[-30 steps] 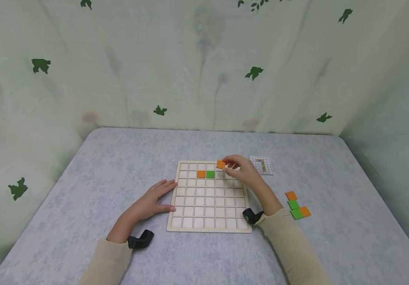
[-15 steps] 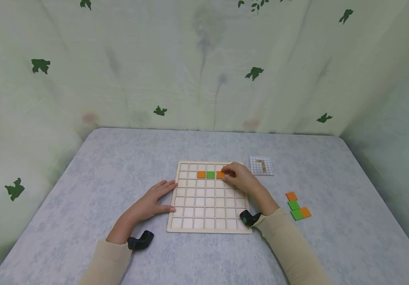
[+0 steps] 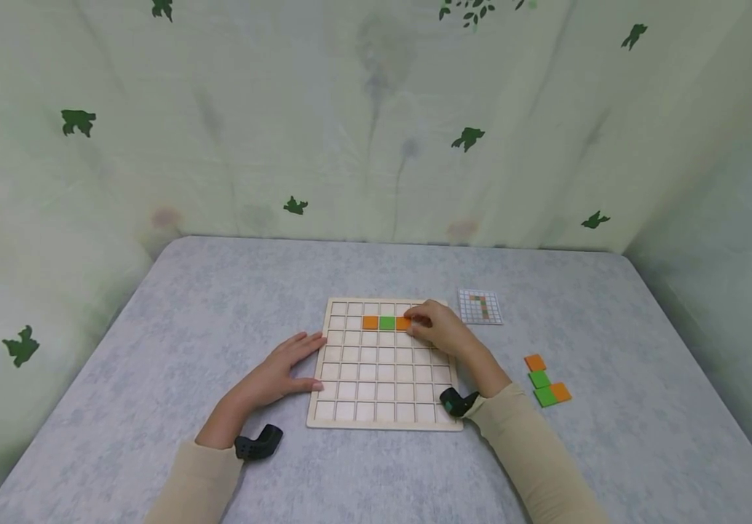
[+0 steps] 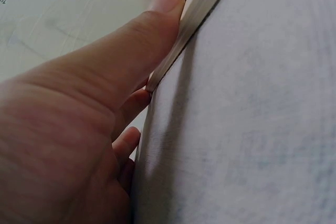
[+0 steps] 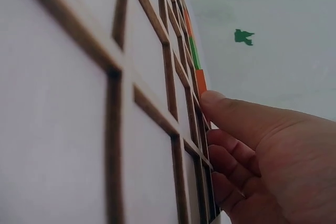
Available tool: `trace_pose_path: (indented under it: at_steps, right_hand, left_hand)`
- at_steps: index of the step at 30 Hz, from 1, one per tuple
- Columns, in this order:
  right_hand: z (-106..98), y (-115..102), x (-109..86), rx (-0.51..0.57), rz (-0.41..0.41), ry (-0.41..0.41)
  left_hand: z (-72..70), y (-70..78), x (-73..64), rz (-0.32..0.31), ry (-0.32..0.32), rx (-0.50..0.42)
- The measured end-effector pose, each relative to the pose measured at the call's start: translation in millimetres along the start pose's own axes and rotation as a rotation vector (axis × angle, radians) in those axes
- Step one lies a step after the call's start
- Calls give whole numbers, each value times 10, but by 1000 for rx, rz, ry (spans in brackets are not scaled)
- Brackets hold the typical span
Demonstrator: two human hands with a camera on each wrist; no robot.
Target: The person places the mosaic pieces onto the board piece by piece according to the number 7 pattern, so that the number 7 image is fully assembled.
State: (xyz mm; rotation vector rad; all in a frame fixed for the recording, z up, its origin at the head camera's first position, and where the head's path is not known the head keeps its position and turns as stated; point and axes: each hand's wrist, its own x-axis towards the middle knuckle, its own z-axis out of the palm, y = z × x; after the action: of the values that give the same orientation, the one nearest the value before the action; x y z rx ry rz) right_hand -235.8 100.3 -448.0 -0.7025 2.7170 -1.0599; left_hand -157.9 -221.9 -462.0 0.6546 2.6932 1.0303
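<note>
Pale green sheet-like backdrop (image 3: 238,145) w/ dark green cutout shapes (image 3: 78,122) behind a mottled grey-blue table (image 3: 251,284). On it: flat square light-wood board (image 3: 385,391), gridded w/ thin strips. 2nd row from the far edge has three flat square tiles side by side: L-end orange tile (image 3: 370,322), middle green tile (image 3: 386,322), R-end orange tile (image 3: 402,323).

R hand (image 3: 440,325) pinches the R side of the R-end orange tile btwn bent fingers & thumb; tile sits in its cell. Can't tell how firm the hold is. L hand (image 3: 282,370) is relaxed, fingers & thumb extended & touching the board's L edge, nothing grasped.

Just off the board's far R corner: small white card (image 3: 480,306) w/ printed grid, orange & green squares. Nearer, R of board, loose tiles: orange square (image 3: 535,362), two green squares (image 3: 542,388), another orange square (image 3: 560,391) beside the nearest green. Beige sleeves (image 3: 208,477), black wrist device (image 3: 259,442) on L, black curved device (image 3: 458,402) on R.
</note>
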Motion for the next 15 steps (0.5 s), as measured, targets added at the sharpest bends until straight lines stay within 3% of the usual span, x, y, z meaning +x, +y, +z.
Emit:
trace_pose_path:
  at_steps: [7, 15]
  right_hand:
    - [33, 1, 26, 9, 19, 10]
    - [-102, -93, -80, 129, 23, 61]
  left_hand:
    - [4, -2, -6, 2, 8, -1]
    - [23, 8, -3, 1, 6, 8]
